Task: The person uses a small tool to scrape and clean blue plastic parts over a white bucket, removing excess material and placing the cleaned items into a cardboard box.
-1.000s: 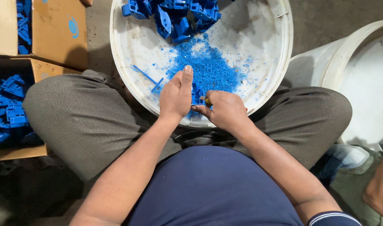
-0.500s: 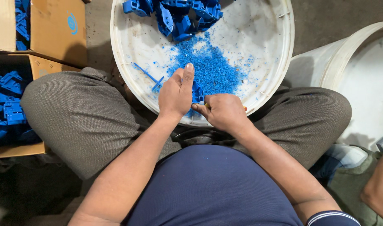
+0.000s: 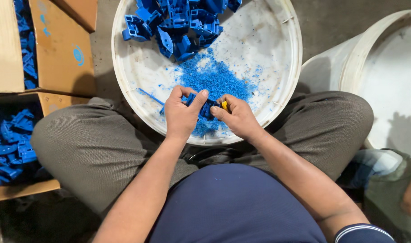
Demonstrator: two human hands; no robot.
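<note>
At the centre of the frame, over the near rim of a round white tub (image 3: 286,58), two bare hands met on one small blue part (image 3: 208,108). The left hand (image 3: 182,114) was curled closed around the part, thumb pressed on top. The right hand (image 3: 238,116) was pinched shut on a small yellow tool (image 3: 224,105), its tip touching the part's right edge; whether it was a blade could not be told. Just above the hands lay a heap of blue shavings (image 3: 214,78), and at the top of the tub a pile of untrimmed blue parts (image 3: 178,22). At the left edge, a cardboard box (image 3: 21,189) held more blue pieces.

To judge from this, the trimming would go best with the part held firmly and low over the tub, so scraps fell onto the heap, and with the tool stroked away from the left thumb, which sat close to its tip. Short, light passes would suit so small a piece.
</note>
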